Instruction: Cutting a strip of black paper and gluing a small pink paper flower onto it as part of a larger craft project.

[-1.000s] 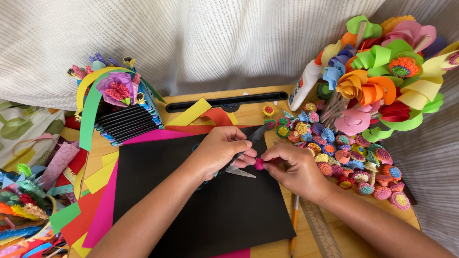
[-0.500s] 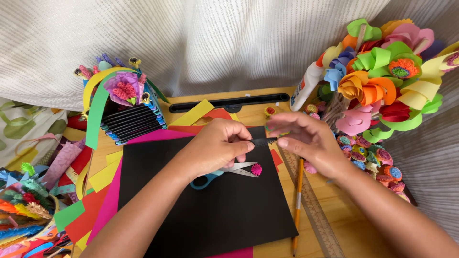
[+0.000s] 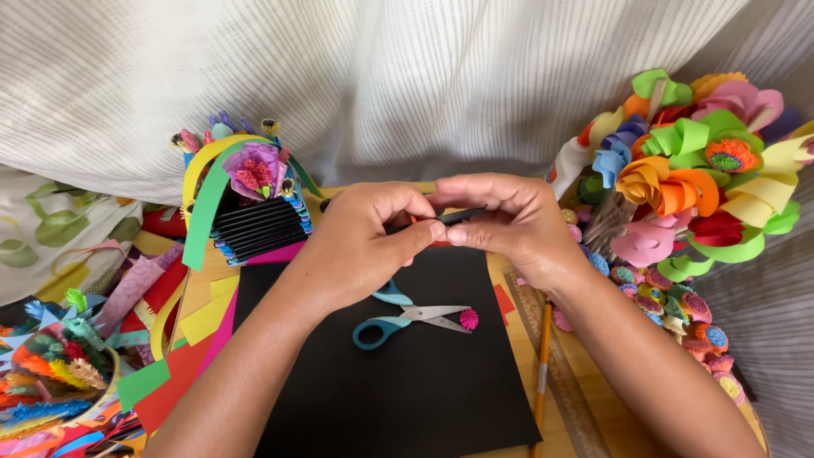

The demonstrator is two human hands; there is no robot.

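So there's a thin black paper strip (image 3: 458, 215) held up in the air between both hands, above the black sheet (image 3: 407, 373) that's lying on the bench (image 3: 593, 399). The strip's long axis runs roughly left to right with the right end tipped up a bit toward the right hand. Only a short stretch of it shows, the rest is hidden behind fingers.

The left hand (image 3: 365, 242) has its grip closed, thumb and forefinger pinched on the left end of the strip, other fingers curled in. The right hand (image 3: 513, 216) is closed on the other end the same way, thumb underneath and fingers folded over the top. The two thumbs are nearly touching, so both grips sit right next to each other on the strip.

Right below the hands, on the black sheet, a pair of scissors with teal handles (image 3: 407, 318) lies with blades shut, tips pointing right at a little pink fringed paper flower (image 3: 468, 319) just beside them. Off the sheet's right edge there's an orange pencil (image 3: 543, 365) and a wooden ruler (image 3: 564, 382) lying side by side on the bench.

Further out: a paper basket with a green and yellow handle (image 3: 246, 208) behind the left hand, loose coloured sheets (image 3: 195, 322) on the left, and a big heap of rolled paper flowers (image 3: 695, 170) on the right, with a glue bottle (image 3: 566, 170) poking out next to it
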